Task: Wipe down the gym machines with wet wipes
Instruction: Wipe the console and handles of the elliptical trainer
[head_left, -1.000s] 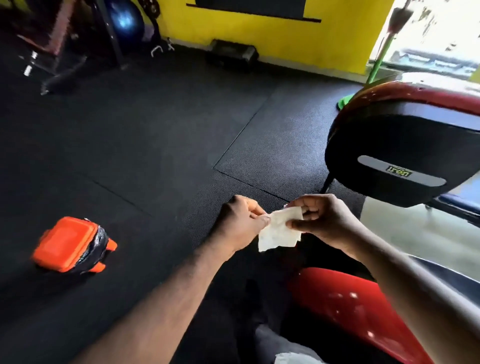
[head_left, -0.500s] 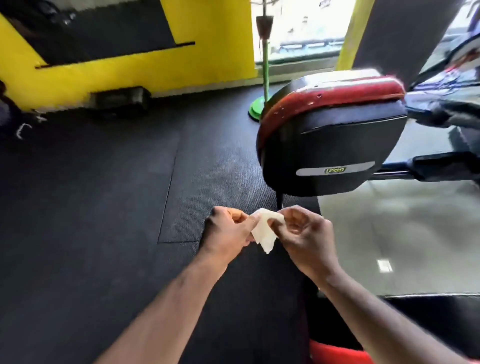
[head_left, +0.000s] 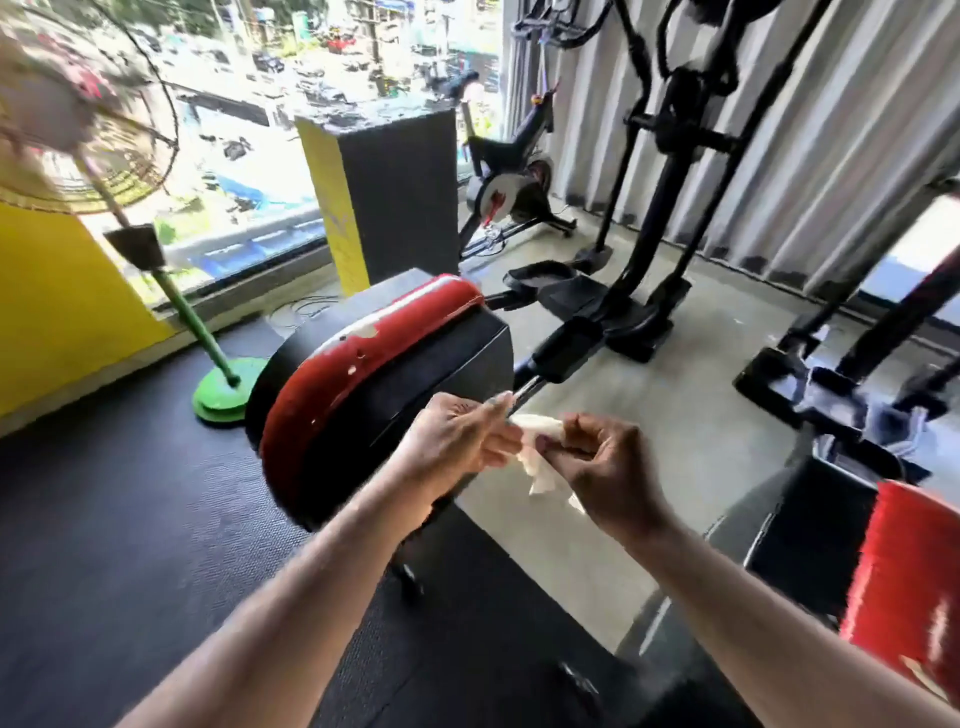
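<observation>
Head view, single entry.

Wet wipe (head_left: 540, 452): white and crumpled. I hold it in the air just right of the red-and-black machine housing (head_left: 374, 364), not laid on it.

Left hand (head_left: 457, 441): my grip is closed on the wipe's upper end, thumb and fingertips pinching.

Right hand (head_left: 608, 467): my grip is likewise closed on the wipe, fingers curled about its middle, with a loose tail hanging below.

Wipe's long axis: slants from upper left down to lower right, spanning the two hands.

Housing: lies left of and beyond the wipe, red band uppermost with pale scuffs. My left hand is the nearer and overlaps its black side face; I cannot tell whether they touch.

Judgement: I am opening the wipe out and wiping has not begun. The coming move is a short carry leftward onto the housing.

Left of housing: pedestal fan (head_left: 218, 384) on a green base.

Right rear of housing: spin bike (head_left: 514, 192) and elliptical (head_left: 649, 260).
</observation>
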